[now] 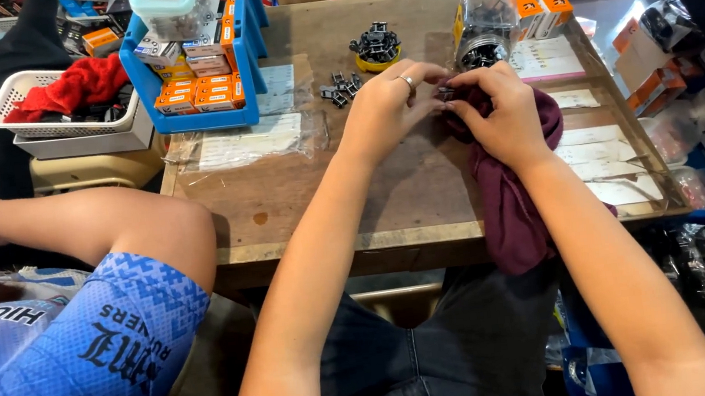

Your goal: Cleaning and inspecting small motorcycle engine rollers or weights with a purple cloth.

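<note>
My left hand [390, 102] and my right hand [501, 112] meet over a wooden table [326, 192], pinching a small dark metal part [444, 91] between their fingertips. A ring sits on a finger of my left hand. My right hand also grips a maroon cloth [505, 199] that hangs down over the table's front edge. Several loose dark metal parts [341, 90] lie just left of my left hand. Behind them, a yellow dish [375, 50] holds a pile of the same parts.
A clear plastic bag of parts [482, 31] and orange boxes [537, 2] stand at the back right. A blue bin [195, 66] with small orange boxes stands back left, beside a white basket [69, 114] holding red cloth. Another person's arm [85, 226] in a blue shirt sits at left.
</note>
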